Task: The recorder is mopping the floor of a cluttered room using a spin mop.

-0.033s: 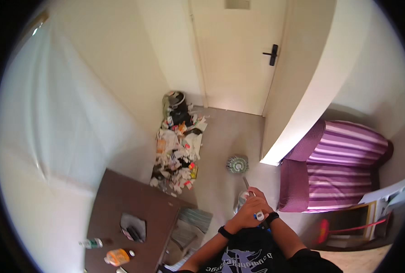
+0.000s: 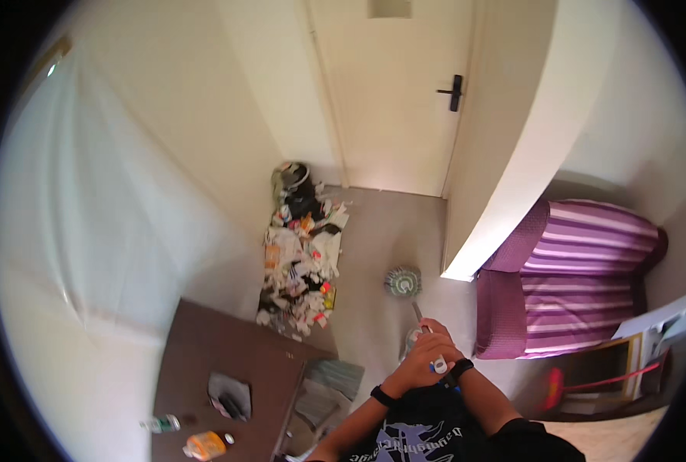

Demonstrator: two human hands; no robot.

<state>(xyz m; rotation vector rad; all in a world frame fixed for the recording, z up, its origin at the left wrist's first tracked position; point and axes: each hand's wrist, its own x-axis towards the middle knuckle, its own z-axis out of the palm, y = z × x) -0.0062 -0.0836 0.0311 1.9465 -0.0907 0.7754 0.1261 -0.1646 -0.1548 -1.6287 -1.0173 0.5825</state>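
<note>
Both of my hands grip the handle of a mop (image 2: pixel 403 281), closed around it one against the other. Its round, grey-green striped head lies on the floor ahead of me. My left hand (image 2: pixel 418 363) is nearer my body, and a white and blue handle end shows beside it. Farther along the handle is my right hand (image 2: pixel 437 336), partly covered by the left. Black bands circle both wrists. Something pale and shiny (image 2: pixel 411 339), too hidden to name, shows just left of my right hand.
Litter (image 2: pixel 300 269) spreads along the left wall beside a tipped black bin (image 2: pixel 293 175). A brown table (image 2: pixel 212 331) holds an orange bottle (image 2: pixel 204 445), a green-white bottle (image 2: pixel 160 423) and a grey pouch (image 2: pixel 229 396). Right stands a purple striped sofa (image 2: pixel 574 300); ahead, a closed door (image 2: pixel 393 100).
The view has shifted slightly, so the table and litter sit a little lower. My hands keep the same grip on the mop, and its head looks nearly unmoved.
</note>
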